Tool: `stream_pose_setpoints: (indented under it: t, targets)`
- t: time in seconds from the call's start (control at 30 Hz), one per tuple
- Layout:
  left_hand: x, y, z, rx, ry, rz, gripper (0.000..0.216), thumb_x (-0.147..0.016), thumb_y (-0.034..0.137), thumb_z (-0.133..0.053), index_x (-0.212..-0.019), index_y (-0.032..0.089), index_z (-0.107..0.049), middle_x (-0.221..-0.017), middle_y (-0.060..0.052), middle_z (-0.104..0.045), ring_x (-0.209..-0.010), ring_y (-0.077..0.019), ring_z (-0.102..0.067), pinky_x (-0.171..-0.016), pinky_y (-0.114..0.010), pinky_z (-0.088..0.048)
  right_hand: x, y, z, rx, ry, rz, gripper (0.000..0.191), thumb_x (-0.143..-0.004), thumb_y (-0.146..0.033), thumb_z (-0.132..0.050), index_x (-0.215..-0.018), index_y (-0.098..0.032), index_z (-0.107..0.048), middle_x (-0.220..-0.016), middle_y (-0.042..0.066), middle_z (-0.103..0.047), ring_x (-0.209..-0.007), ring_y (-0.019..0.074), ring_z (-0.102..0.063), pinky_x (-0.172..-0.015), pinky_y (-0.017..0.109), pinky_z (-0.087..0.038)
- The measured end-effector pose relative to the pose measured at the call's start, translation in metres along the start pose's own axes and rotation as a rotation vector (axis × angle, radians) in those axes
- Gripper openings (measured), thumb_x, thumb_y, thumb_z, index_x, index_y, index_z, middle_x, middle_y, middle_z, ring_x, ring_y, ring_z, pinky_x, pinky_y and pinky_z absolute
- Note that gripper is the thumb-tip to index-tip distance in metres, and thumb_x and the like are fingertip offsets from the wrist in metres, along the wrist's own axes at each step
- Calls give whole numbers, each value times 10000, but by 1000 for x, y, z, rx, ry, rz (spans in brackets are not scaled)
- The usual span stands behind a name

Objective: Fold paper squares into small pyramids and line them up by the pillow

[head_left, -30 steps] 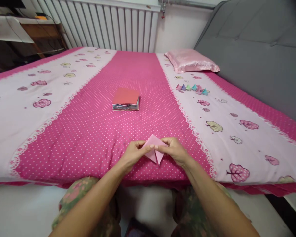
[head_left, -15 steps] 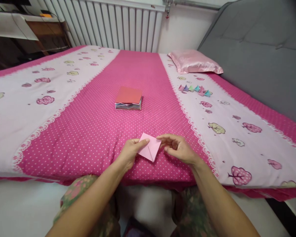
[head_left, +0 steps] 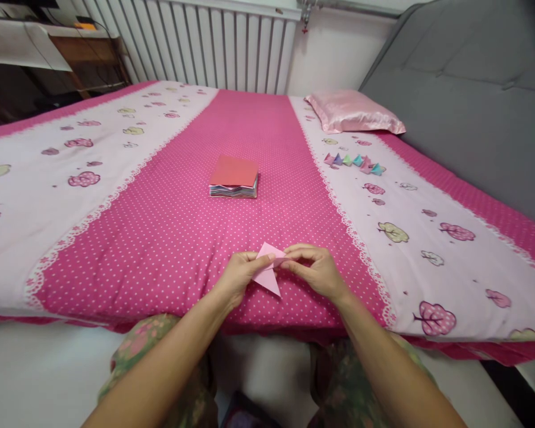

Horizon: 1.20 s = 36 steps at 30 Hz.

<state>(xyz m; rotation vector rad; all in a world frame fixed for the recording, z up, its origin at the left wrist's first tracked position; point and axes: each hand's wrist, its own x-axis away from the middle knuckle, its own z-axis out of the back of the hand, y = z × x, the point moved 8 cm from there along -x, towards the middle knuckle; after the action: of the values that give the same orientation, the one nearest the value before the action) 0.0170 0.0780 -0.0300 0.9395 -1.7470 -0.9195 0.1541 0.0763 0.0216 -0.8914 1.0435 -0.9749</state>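
Above the near edge of the bed, a folded sheet of pink origami paper (head_left: 266, 280) is held between both hands. My left hand (head_left: 239, 274) grips its left side, thumb on top and the other fingers mostly hidden beneath. At the right corner, my right hand (head_left: 314, 268) pinches a flap between thumb and forefinger, and that flap is bent up away from the rest. One point of the paper hangs toward me.
A stack of square paper with a red-orange top sheet (head_left: 234, 172) lies mid-bed. Several small folded paper pieces (head_left: 357, 161) stand in a row at right, before a pink pillow (head_left: 354, 111). A grey headboard (head_left: 472, 101) rises at right; a white radiator (head_left: 205, 44) is behind.
My right hand has moved slightly left and closed on the paper's right corner. The paper was a flat diamond with a centre slit; now its right flap is lifted and bent.
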Motion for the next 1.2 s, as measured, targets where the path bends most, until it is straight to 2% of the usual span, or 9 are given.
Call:
stream_pose_setpoints:
  t: [0.17, 0.3, 0.5, 0.73, 0.83, 0.97, 1.07, 1.2]
  targets:
    - [-1, -2, -1, 10, -8, 12, 269, -596, 337, -754, -669, 82, -706, -639, -86, -678, -521, -96, -539, -530, -203, -356, 3, 10, -5, -119, 35, -112, 151, -738, -317, -674, -734, -170, -704, -746, 54, -703, -694, 166, -645, -675, 300, -510]
    - [0, -2, -2, 15, -18, 16, 275, -591, 336, -751, -674, 77, -710, -650, -100, -685, -547, -110, -560, -561, -213, -380, 7, 23, -8, -251, 89, -223, 188, -685, -330, -719, -725, -158, -655, -703, 45, -704, -643, 165, -661, -626, 284, -524]
    - [-2, -4, -3, 17, -48, 18, 264, -603, 323, -732, -698, 77, -714, -659, -105, -685, -568, -127, -575, -603, -234, -410, 10, 30, -11, -374, 157, -310, 238, -647, -333, -747, -681, -161, -586, -643, 25, -692, -605, 151, -669, -615, 263, -538]
    - [1, -2, -6, -3, -57, 20, 202, -633, 273, -689, -701, 85, -716, -639, -94, -678, -571, -126, -578, -593, -225, -414, 13, 33, -9, -357, 214, -342, 290, -618, -342, -765, -673, -162, -545, -622, 26, -677, -586, 150, -666, -576, 243, -528]
    - [2, 0, -7, -43, -38, 9, 187, -584, 234, -717, -697, 85, -713, -632, -81, -672, -547, -117, -559, -551, -216, -392, 13, 34, -7, -308, 237, -338, 318, -589, -340, -780, -667, -170, -523, -589, 3, -649, -560, 146, -649, -532, 231, -510]
    - [1, 0, -4, -150, 18, -26, 260, -510, 287, -792, -640, 84, -693, -581, -47, -640, -475, -88, -493, -475, -206, -324, 14, 31, -6, -296, 264, -316, 349, -581, -349, -779, -660, -182, -483, -514, -50, -581, -444, 103, -573, -433, 196, -450]
    - [0, -3, -6, -126, -17, -42, 291, -521, 328, -793, -639, 81, -695, -598, -58, -650, -501, -103, -517, -495, -213, -350, 14, 30, -8, -348, 258, -313, 349, -588, -327, -779, -698, -187, -479, -512, -59, -587, -438, 95, -575, -423, 178, -443]
    - [-1, -5, -10, -49, -74, -39, 295, -565, 305, -779, -730, 70, -711, -664, -97, -681, -571, -136, -576, -560, -233, -408, 14, 28, -7, -355, 262, -332, 381, -556, -301, -802, -733, -188, -484, -488, -69, -590, -427, 96, -586, -411, 163, -448]
